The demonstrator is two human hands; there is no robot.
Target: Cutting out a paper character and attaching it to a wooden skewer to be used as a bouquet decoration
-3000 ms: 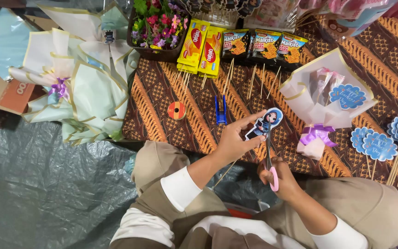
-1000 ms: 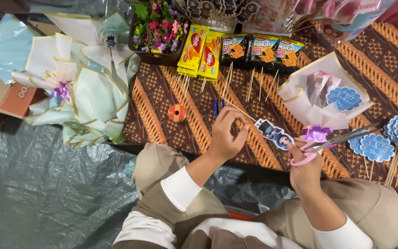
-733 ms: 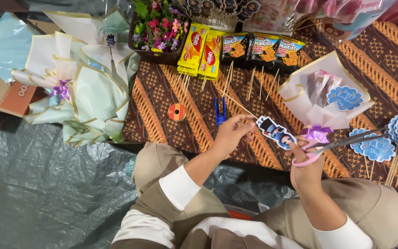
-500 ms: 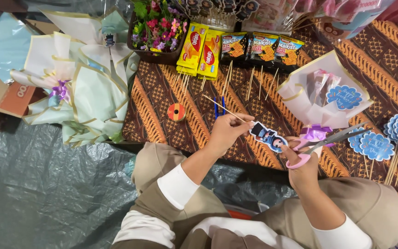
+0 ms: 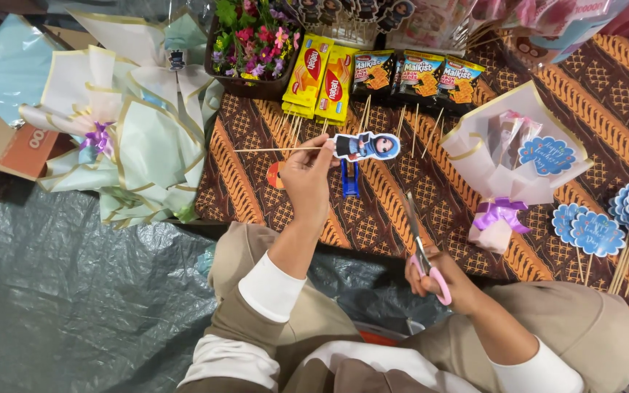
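Wooden skewer [image 5: 278, 149] with a paper figure cutout [image 5: 365, 145] at its right end lies level, pinched in the closed fingers of the left hand [image 5: 307, 182], above the brown patterned cloth [image 5: 416, 189]. Right hand [image 5: 442, 276] is closed around the pink handles of scissors [image 5: 422, 247], blades pointing away from the person. A blue stapler [image 5: 349, 178] lies on the cloth just beyond the left hand. Further out: a pale wrapped bouquet with a purple bow [image 5: 507, 167] to the right, yellow snack packets [image 5: 322, 80] behind, green wrapping paper [image 5: 132, 138] to the left.
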